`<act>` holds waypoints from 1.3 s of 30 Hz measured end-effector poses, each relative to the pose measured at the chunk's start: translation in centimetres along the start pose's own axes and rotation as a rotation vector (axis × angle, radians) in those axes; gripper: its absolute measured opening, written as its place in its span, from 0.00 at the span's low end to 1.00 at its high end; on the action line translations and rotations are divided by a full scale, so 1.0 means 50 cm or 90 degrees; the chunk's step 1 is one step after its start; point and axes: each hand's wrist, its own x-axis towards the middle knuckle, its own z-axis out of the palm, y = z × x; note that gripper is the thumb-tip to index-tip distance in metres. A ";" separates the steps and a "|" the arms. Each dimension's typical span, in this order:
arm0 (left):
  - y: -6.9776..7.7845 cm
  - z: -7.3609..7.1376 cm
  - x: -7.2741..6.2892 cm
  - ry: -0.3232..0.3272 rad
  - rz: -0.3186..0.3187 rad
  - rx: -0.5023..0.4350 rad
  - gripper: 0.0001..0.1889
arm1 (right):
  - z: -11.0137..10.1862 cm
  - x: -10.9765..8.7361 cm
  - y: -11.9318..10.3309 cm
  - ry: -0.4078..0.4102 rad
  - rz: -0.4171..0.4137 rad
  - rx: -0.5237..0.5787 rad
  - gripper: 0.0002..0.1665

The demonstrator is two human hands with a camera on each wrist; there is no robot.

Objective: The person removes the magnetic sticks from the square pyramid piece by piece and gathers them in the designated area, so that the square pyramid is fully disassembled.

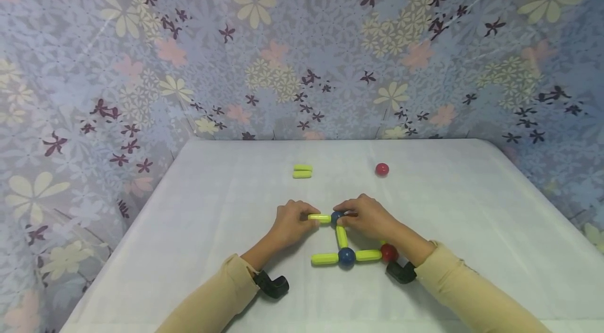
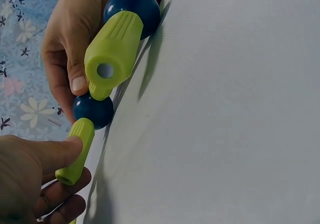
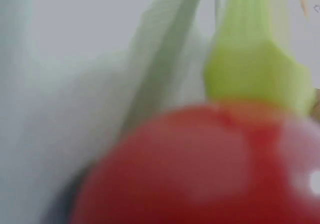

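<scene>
With thumb and fingers my left hand (image 1: 291,224) pinches a yellow-green stick (image 1: 321,218), its right end against a blue ball (image 1: 336,218). My right hand (image 1: 370,215) grips that ball between thumb and fingers. Another stick (image 1: 342,237) runs from it to a nearer blue ball (image 1: 346,257). From this nearer ball one stick (image 1: 324,259) points left with a free end, a round metal disc showing in it in the left wrist view. A further stick (image 1: 368,255) joins it to a red ball (image 1: 389,253), which fills the right wrist view with a stick (image 3: 255,69) beyond it.
Two loose yellow-green sticks (image 1: 302,171) lie side by side farther back on the white table (image 1: 226,181). A loose red ball (image 1: 382,169) sits at the back right. Black wrist devices (image 1: 273,287) are on both wrists. A flowered cloth (image 1: 302,50) hangs behind the table.
</scene>
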 end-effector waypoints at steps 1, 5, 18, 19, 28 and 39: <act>0.001 0.001 0.001 0.001 0.000 0.001 0.11 | 0.001 0.000 0.001 0.004 0.001 0.003 0.18; 0.003 0.003 0.002 0.010 0.006 0.007 0.11 | 0.003 0.000 0.003 0.012 0.007 -0.002 0.17; -0.045 -0.039 0.016 0.098 -0.030 0.009 0.11 | -0.005 -0.001 0.016 0.012 0.054 -0.005 0.17; -0.047 -0.041 0.025 0.106 -0.035 0.014 0.11 | -0.006 -0.002 0.016 0.011 0.055 -0.001 0.17; -0.075 -0.026 0.127 0.161 -0.075 0.118 0.12 | -0.001 -0.004 0.004 0.007 0.067 0.012 0.18; -0.084 -0.027 0.193 0.189 -0.105 0.187 0.12 | 0.004 0.000 -0.004 0.014 0.064 0.008 0.18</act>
